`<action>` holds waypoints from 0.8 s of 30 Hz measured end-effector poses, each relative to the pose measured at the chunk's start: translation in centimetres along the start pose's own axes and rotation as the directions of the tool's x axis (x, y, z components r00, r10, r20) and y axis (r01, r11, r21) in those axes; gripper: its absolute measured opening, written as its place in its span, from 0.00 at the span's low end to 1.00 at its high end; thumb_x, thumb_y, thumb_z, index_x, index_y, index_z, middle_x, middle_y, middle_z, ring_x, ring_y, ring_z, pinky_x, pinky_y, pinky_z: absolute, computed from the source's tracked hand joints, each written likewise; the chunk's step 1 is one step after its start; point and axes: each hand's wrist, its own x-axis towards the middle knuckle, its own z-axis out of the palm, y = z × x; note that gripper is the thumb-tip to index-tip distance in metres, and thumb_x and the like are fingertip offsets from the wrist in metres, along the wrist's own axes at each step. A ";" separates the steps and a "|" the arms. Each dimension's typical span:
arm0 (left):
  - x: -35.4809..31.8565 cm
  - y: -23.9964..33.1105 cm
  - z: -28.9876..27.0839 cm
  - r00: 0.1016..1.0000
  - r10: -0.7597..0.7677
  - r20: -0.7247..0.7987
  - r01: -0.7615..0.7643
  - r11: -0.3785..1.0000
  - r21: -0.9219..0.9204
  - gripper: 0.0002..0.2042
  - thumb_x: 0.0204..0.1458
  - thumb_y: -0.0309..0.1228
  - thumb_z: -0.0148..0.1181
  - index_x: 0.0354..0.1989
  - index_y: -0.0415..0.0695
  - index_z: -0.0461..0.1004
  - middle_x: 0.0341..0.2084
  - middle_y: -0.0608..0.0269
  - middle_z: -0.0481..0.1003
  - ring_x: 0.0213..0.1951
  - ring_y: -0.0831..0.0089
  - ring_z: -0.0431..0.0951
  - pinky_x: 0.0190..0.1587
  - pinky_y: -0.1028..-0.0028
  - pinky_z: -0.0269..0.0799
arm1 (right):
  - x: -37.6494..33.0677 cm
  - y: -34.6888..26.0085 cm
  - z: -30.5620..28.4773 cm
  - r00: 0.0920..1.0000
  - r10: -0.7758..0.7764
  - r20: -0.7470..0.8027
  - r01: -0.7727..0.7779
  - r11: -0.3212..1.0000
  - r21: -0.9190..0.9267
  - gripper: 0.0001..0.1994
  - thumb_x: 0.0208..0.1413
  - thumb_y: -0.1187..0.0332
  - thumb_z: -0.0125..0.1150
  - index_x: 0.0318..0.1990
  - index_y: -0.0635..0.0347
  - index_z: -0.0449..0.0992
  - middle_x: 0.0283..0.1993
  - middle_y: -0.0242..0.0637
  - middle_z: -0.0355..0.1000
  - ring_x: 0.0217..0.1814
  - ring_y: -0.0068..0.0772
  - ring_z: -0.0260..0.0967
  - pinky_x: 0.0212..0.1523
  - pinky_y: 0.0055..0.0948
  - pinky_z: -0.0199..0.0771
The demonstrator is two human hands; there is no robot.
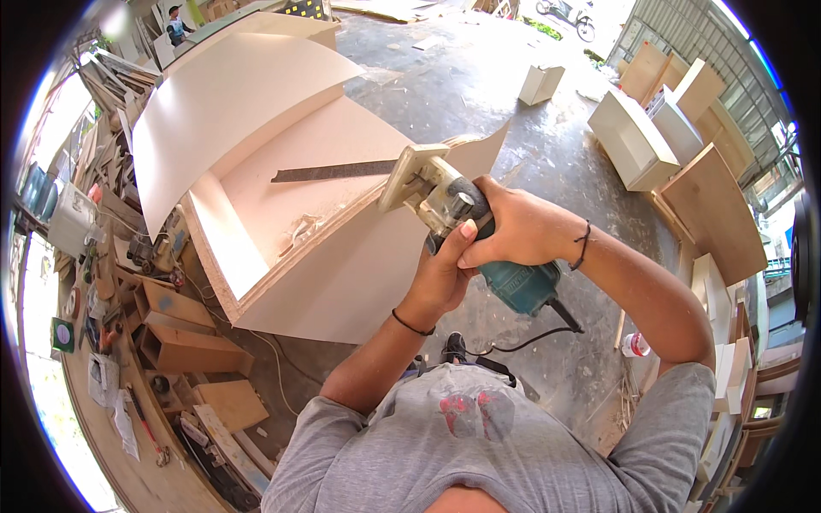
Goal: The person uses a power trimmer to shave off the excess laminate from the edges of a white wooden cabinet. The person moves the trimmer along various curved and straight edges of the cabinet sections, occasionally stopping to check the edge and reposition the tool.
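A teal and silver handheld trimmer router (pixel 466 224) with a pale square base is held up in front of me. My right hand (pixel 522 227) wraps around its body from the right. My left hand (pixel 446 272) grips it from below, thumb up against the motor housing. Its black cord (pixel 547 329) trails down toward the floor. The tool's base is at the edge of a pale laminated cabinet box (pixel 282 231) lying on its side. A long dark metal ruler (pixel 333 172) lies on the panel inside the box. A thin laminate sheet (pixel 231 98) curls over the box's far side.
A cluttered workbench (pixel 111 342) with tools, wood blocks and small boxes runs along the left. White cabinet carcasses (pixel 633 137) and plywood panels (pixel 710 205) stand on the concrete floor at right. A small white box (pixel 540 83) sits farther off. A person (pixel 177 24) stands far back left.
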 end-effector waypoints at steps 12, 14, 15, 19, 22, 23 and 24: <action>1.8 -1.2 -0.1 0.999 -0.016 0.032 0.016 1.000 0.026 0.24 0.64 0.47 0.51 0.63 0.45 0.63 0.55 0.63 0.72 0.55 0.72 0.74 0.56 0.68 0.72 | 0.8 1.9 -1.1 1.000 0.012 0.008 -0.012 0.999 -0.038 0.45 0.39 0.49 0.69 0.57 0.79 0.60 0.44 0.62 0.75 0.48 0.54 0.76 0.49 0.37 0.75; 2.1 -1.2 -0.2 0.999 -0.017 0.042 0.015 0.999 0.049 0.24 0.64 0.47 0.51 0.62 0.45 0.63 0.55 0.63 0.72 0.54 0.72 0.74 0.55 0.68 0.72 | 0.8 2.0 -1.4 0.998 0.057 0.024 -0.057 0.998 -0.023 0.44 0.39 0.51 0.71 0.59 0.73 0.61 0.46 0.60 0.75 0.49 0.53 0.75 0.51 0.37 0.74; 2.2 -1.2 -0.2 0.999 -0.020 0.036 0.018 0.998 0.052 0.24 0.64 0.47 0.50 0.62 0.45 0.63 0.54 0.63 0.72 0.54 0.72 0.74 0.55 0.68 0.72 | 0.9 1.9 -1.5 0.998 0.060 0.028 -0.059 0.998 -0.024 0.44 0.39 0.51 0.71 0.60 0.73 0.61 0.46 0.60 0.75 0.49 0.52 0.75 0.51 0.37 0.74; 2.8 -1.4 0.0 0.999 -0.035 0.019 0.033 0.997 0.066 0.24 0.65 0.47 0.50 0.62 0.45 0.64 0.53 0.62 0.73 0.54 0.72 0.74 0.55 0.67 0.72 | 1.2 2.5 -1.9 0.998 0.061 0.030 -0.061 0.998 -0.020 0.45 0.38 0.51 0.71 0.60 0.73 0.61 0.46 0.59 0.75 0.48 0.51 0.75 0.52 0.36 0.74; 3.5 -1.3 1.0 1.000 -0.017 -0.014 0.018 0.999 0.027 0.17 0.62 0.43 0.56 0.54 0.48 0.68 0.42 0.69 0.75 0.40 0.80 0.76 0.37 0.77 0.72 | 1.4 3.1 -2.2 0.997 0.066 0.031 -0.066 0.998 -0.019 0.45 0.38 0.51 0.71 0.60 0.72 0.61 0.46 0.58 0.75 0.49 0.50 0.75 0.52 0.36 0.74; 3.6 -1.2 1.5 1.000 -0.011 -0.024 0.012 1.000 0.017 0.16 0.61 0.42 0.57 0.53 0.49 0.69 0.40 0.70 0.76 0.37 0.82 0.76 0.32 0.80 0.72 | 1.5 3.3 -2.3 0.997 0.070 0.031 -0.070 0.997 -0.020 0.45 0.38 0.51 0.71 0.60 0.72 0.61 0.46 0.58 0.75 0.49 0.50 0.75 0.52 0.35 0.74; 3.8 -1.1 1.8 0.999 -0.005 -0.034 0.006 1.000 0.006 0.15 0.61 0.41 0.59 0.51 0.49 0.70 0.37 0.71 0.76 0.33 0.84 0.77 0.28 0.82 0.72 | 1.7 3.6 -2.4 0.999 0.046 0.023 -0.045 0.999 -0.025 0.45 0.38 0.49 0.70 0.59 0.75 0.61 0.46 0.59 0.75 0.48 0.50 0.76 0.50 0.36 0.75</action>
